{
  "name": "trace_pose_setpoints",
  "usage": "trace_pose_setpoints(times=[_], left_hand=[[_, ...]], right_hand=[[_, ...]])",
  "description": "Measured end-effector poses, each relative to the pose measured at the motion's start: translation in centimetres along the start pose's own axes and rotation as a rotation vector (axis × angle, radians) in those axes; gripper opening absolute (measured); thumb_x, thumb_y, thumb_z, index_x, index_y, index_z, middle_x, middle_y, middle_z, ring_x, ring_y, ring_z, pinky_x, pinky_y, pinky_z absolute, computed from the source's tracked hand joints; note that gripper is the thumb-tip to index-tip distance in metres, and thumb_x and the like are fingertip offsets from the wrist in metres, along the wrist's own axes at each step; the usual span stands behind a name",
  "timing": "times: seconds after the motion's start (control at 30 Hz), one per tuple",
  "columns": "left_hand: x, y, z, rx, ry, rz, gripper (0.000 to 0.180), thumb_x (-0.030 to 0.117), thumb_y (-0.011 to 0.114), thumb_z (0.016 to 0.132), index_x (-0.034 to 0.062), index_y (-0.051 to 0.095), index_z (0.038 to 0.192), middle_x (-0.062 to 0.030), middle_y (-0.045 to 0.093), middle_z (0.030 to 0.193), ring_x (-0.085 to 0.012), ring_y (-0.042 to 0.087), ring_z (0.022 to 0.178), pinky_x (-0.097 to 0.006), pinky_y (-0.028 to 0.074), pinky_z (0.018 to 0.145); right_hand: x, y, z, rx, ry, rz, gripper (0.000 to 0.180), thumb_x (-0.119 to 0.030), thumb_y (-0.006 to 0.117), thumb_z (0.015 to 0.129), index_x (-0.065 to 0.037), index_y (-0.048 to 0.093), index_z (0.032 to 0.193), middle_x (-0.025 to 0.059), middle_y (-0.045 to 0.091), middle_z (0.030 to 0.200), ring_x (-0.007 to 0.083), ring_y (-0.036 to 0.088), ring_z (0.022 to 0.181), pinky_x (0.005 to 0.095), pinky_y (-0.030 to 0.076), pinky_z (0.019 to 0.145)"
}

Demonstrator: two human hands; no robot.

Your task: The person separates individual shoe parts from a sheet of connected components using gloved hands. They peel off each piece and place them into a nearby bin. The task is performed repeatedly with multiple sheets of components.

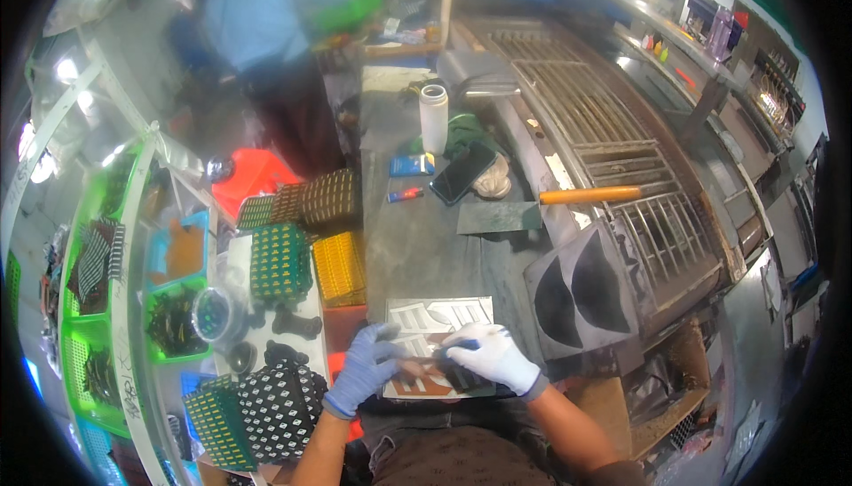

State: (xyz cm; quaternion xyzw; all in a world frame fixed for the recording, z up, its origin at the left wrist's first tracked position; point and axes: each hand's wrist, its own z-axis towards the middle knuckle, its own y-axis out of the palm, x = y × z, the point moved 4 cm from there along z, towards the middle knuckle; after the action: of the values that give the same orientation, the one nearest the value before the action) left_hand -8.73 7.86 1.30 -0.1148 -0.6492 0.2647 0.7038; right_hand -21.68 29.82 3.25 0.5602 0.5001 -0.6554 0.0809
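Note:
A flat silver plate with cut-out shapes [417, 307] lies at the near end of the grey worktable, with brown areas on its lower part. My left hand [362, 369], in a blue-grey glove, rests at the plate's left side, its fingers apart and reaching over the edge. Over the plate's right half is my right hand [495, 358], in a white glove. Its fingers are bent and pressed together close to the surface. A small blue spot shows by those fingertips; whether it is a held thing or part of the glove cannot be told.
A phone [463, 172], a white bottle [433, 120] and an orange stick [590, 195] lie or stand farther up. Patterned stacks, green [279, 260] and yellow [338, 268], sit left. A black-shaped sheet [581, 295] lies right. A person in blue [271, 15] stands beyond.

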Motion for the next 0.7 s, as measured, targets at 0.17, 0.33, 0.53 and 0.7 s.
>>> trace_pose_setpoints(times=[0.17, 0.33, 0.53, 0.7], left_hand=[[0.8, -1.7, -1.5, -0.191, -0.385, -1.018, 0.039, 0.020, 0.087, 0.077, -0.0054, 0.075, 0.104, -0.0102, 0.076, 0.100, -0.0170, 0.072, 0.087, -0.032, 0.058, 0.083], [3.0, 2.0, 1.7, -0.487, -0.229, -0.480, 0.029, 0.019, 0.077, 0.088, -0.0019, 0.075, 0.109, -0.0122, 0.076, 0.105, -0.0230, 0.071, 0.094, -0.033, 0.056, 0.088], [3.9, 6.2, 4.8, -0.339, -0.043, 0.025, 0.033, 0.023, 0.069, 0.094, 0.0029, 0.073, 0.120, -0.0183, 0.072, 0.113, -0.0326, 0.069, 0.106, -0.040, 0.054, 0.096], [3.9, 6.7, 4.7, -0.391, 0.007, 0.183, 0.037, 0.022, 0.071, 0.093, 0.0032, 0.072, 0.125, -0.0188, 0.071, 0.116, -0.0314, 0.069, 0.113, -0.041, 0.055, 0.094]], right_hand=[[2.7, -2.8, -2.0, 0.246, 0.062, -0.078, 0.024, -0.024, 0.070, 0.089, -0.010, 0.080, 0.105, 0.0138, 0.074, 0.100, 0.0310, 0.073, 0.095, 0.0391, 0.057, 0.085], [4.0, -2.9, -2.3, 0.234, -0.004, -0.437, 0.014, -0.024, 0.071, 0.089, -0.017, 0.079, 0.098, 0.0095, 0.072, 0.095, 0.0316, 0.072, 0.088, 0.0418, 0.057, 0.076], [2.7, -2.6, -1.6, 0.201, -0.004, -0.484, 0.016, -0.023, 0.067, 0.089, -0.020, 0.079, 0.098, 0.0092, 0.070, 0.090, 0.0325, 0.071, 0.087, 0.0448, 0.057, 0.073], [1.1, -2.9, -2.7, 0.012, -0.103, 0.471, 0.018, -0.016, 0.076, 0.086, -0.008, 0.080, 0.101, 0.0121, 0.076, 0.097, 0.0256, 0.074, 0.092, 0.0368, 0.058, 0.081]])
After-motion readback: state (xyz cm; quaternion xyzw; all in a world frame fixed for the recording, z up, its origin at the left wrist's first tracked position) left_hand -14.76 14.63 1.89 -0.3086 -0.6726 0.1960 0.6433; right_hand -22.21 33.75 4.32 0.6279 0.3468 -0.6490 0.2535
